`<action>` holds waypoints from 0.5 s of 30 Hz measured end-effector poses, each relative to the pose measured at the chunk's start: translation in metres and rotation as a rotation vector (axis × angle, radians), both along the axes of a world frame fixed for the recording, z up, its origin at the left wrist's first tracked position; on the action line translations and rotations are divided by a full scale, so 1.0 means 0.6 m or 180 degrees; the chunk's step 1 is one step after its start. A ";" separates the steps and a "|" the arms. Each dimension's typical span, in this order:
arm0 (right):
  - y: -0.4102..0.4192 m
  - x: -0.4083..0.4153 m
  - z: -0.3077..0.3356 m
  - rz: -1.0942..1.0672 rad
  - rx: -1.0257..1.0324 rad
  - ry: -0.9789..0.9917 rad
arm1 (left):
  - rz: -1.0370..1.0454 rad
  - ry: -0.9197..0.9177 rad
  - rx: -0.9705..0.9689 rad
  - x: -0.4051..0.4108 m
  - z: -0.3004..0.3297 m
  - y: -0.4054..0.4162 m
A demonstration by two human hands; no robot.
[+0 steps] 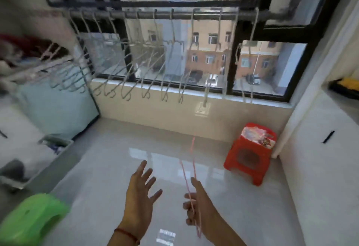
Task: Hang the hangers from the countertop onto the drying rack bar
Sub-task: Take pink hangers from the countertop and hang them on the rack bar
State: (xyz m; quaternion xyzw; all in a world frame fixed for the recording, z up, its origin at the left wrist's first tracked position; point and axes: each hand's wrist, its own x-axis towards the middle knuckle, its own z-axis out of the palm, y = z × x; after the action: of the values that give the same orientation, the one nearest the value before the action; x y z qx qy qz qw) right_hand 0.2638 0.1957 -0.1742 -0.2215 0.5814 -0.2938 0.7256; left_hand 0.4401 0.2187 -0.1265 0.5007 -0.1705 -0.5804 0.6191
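Note:
A thin pink wire hanger points up and away from my right hand, whose fingers curl round its lower part low in the view. My left hand is beside it to the left, fingers spread and holding nothing, with a red cord on the wrist. High up, the dark drying rack bar runs across in front of the window. Several pale wire hangers hang from it in a row, from the far left to about the right window post.
A red plastic stool stands on the glossy tiled floor at the right, by a white cabinet. A green stool sits at the lower left. A white countertop with a bin lies at the left, below blurred clothes.

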 end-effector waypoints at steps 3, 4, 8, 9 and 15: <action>0.008 0.134 0.026 0.0632 -0.0288 0.0277 | 0.0362 -0.0375 -0.0085 0.115 0.016 0.042; 0.005 0.174 0.036 0.0828 -0.0411 0.0343 | 0.0441 -0.0494 -0.0124 0.148 0.026 0.052; -0.019 0.319 0.077 0.1371 -0.0707 0.0328 | 0.0920 -0.1019 -0.0118 0.267 0.056 0.072; -0.026 0.351 0.088 0.1487 -0.0720 0.0269 | 0.1048 -0.1114 -0.0117 0.292 0.063 0.071; -0.095 0.526 0.157 0.2154 -0.1016 0.0020 | 0.1615 -0.1621 -0.0223 0.411 0.112 0.043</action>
State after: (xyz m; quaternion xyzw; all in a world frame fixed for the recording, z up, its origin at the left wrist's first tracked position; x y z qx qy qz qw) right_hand 0.5795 0.1388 -0.0798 -0.5124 0.4245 -0.1237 0.7362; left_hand 0.6868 0.2442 -0.0591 0.6341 -0.2093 -0.2588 0.6980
